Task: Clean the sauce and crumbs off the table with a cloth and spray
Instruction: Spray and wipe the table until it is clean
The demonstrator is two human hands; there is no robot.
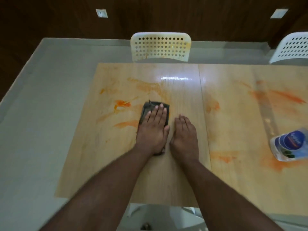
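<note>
Wiping step: cloth (150, 112) pinned flat under straight left hand (153, 130), just right of sauce (121, 104); right hand (184, 135) flat, empty, beside cloth. Next: push left through sauce.

Dark cloth (150, 108) flat on sauce-smeared table (183, 100), spray bottle (290, 145) right

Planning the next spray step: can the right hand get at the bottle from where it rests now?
Probably yes. The right hand lies flat and free on the table, and nothing stands between it and the bottle at the right edge. Only smeared sauce lies along the way.
</note>
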